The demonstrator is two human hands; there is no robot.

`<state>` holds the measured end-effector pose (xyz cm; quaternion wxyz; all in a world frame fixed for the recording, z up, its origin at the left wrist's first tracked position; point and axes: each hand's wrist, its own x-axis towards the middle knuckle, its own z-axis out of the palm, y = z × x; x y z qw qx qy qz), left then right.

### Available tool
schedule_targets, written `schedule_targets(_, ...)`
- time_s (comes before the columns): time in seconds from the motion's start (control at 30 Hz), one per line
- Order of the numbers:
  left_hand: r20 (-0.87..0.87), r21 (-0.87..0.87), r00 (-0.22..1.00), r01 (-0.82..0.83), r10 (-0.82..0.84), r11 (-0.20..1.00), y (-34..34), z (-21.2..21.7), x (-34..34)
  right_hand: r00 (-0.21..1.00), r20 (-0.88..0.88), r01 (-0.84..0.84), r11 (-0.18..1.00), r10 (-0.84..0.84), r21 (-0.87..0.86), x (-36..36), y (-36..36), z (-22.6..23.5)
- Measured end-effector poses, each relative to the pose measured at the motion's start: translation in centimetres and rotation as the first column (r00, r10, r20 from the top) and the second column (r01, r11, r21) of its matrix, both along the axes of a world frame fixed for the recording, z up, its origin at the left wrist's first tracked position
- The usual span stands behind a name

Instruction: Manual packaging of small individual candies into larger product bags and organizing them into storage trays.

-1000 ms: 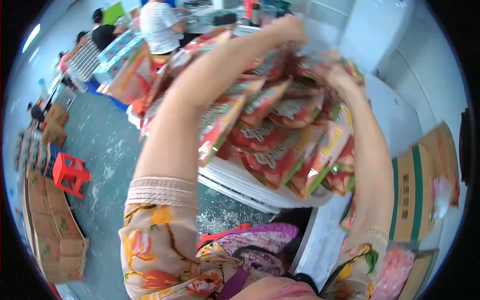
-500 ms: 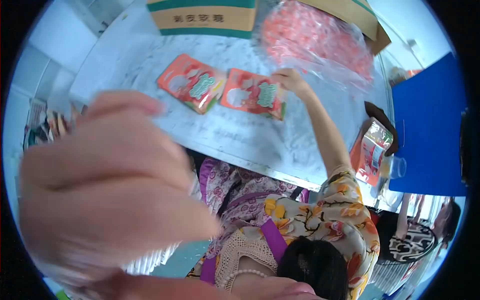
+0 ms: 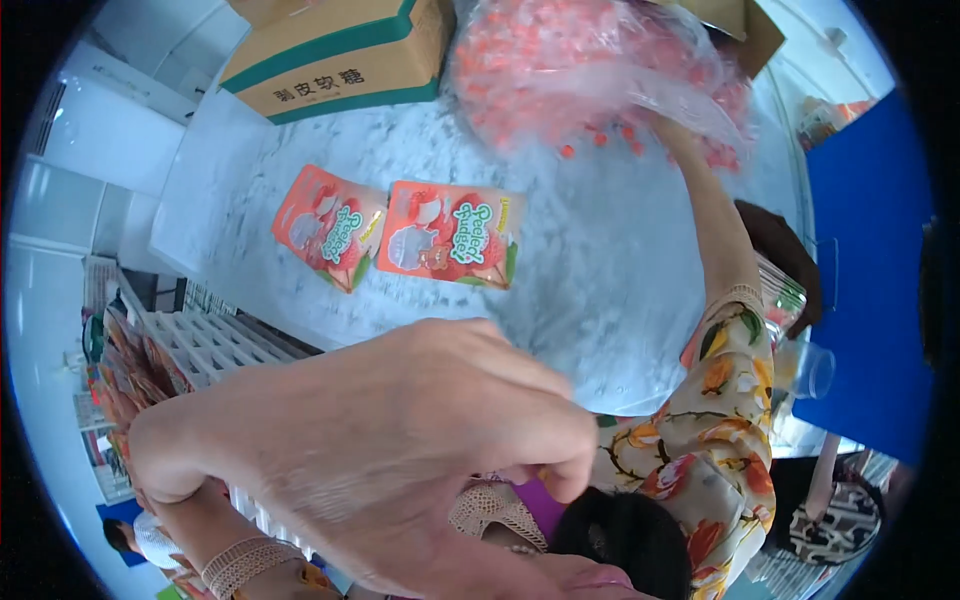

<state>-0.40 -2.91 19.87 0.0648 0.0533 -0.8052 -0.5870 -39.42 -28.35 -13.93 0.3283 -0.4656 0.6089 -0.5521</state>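
Observation:
My left hand (image 3: pixel 400 440) is very close to the camera, its back toward me and its fingers curled under. Whatever those fingers hold, if anything, is out of sight. At the back right, my right hand (image 3: pixel 672 132) reaches into a clear plastic bag of wrapped red and pink candies (image 3: pixel 540 60); the plastic film covers its fingers. Two flat red candy pouches with printed fruit lie side by side on the marbled table, the left pouch (image 3: pixel 315 215) tilted and the right pouch (image 3: pixel 420 262) nearly level. Neither hand touches them.
A brown cardboard box with green bands (image 3: pixel 410 60) stands at the back left. White crates (image 3: pixel 215 340) are beside the table at left. At right are a blue panel (image 3: pixel 870 270), a clear plastic cup (image 3: pixel 815 372) and a dark brown cloth-like item (image 3: pixel 775 240). Other people are in the background.
My right hand has left the right pouch and moved up into the candy bag. My left hand has swung rightward and lower in view. The view itself has shifted.

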Motion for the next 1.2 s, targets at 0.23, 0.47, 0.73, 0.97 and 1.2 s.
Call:
schedule_targets(0.23, 0.103, 0.138, 0.985, -0.154, 0.14, 0.978, -2.2, -3.4, -0.7, 0.298, -0.936, -0.043, 0.977, -0.189, -0.211, -0.7, -5.0, -4.9)
schedule_targets(0.47, -0.088, 0.196, 0.967, -0.219, 0.24, 0.956, -4.8, -7.4, -1.7, 0.739, -0.607, -0.16, 0.951, 0.293, 0.265, -5.6, -4.3, -13.4)
schedule_targets(0.73, 0.063, -0.664, 0.937, -0.218, 0.344, 0.715, -18.7, -22.8, -8.8, 0.657, -0.729, -0.289, 0.957, 0.191, -0.009, -9.9, -6.5, -8.1)
schedule_targets(0.97, -0.364, -0.904, 0.665, -0.42, 0.652, -0.077, -36.7, -26.9, -3.1, 0.588, -0.798, -0.459, 0.867, 0.133, -0.194, 2.8, -16.9, -4.0)
schedule_targets(1.2, -0.117, -0.884, 0.591, -0.428, 0.798, 0.188, -43.0, -28.3, -0.2, 0.495, -0.861, -0.621, 0.74, 0.115, -0.259, 6.7, -14.1, -1.0)
